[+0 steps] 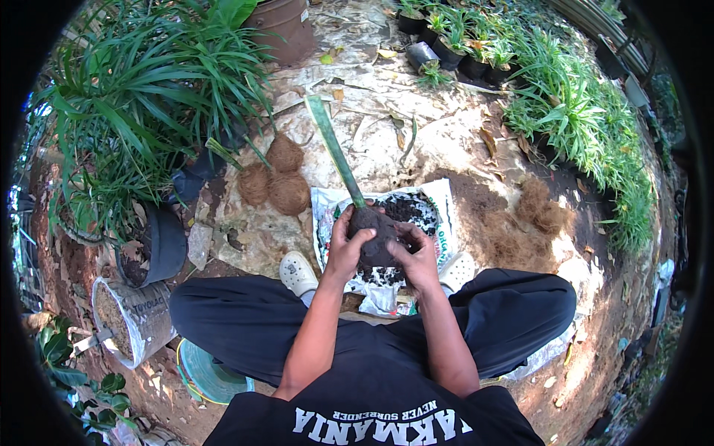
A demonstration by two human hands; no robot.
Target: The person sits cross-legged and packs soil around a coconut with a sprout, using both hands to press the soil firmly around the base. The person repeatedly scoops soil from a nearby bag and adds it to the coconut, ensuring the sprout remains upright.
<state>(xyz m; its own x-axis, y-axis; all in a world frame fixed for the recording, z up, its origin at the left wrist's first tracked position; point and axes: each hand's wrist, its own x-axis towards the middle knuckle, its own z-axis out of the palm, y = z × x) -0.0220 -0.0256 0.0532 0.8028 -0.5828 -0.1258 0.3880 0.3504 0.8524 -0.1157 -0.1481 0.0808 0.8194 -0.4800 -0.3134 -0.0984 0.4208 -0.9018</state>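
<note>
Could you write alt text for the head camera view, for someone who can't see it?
Seen from above, a seated person's left hand and right hand press a dark ball of soil around the base of a long green leaf, over an open white bag of potting mix. Three fibre-wrapped balls and potted plants lie nearby.
</note>
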